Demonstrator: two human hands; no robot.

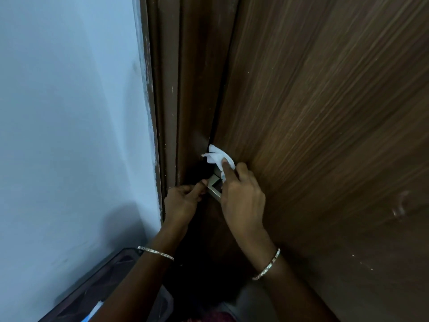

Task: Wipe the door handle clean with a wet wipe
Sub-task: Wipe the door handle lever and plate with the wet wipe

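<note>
Just above the right hand [241,196], its fingers press the wet wipe [217,156].

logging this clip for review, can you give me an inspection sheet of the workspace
surface: wooden door, scuffed at its edge
job's things: white wet wipe pressed on the metal door handle
clutter: dark tray at lower left
fingers: right hand pins the wipe with a forefinger; left hand steadies the handle's end
cables: nothing seen
surroundings: pale blue wall, brown door frame
</note>
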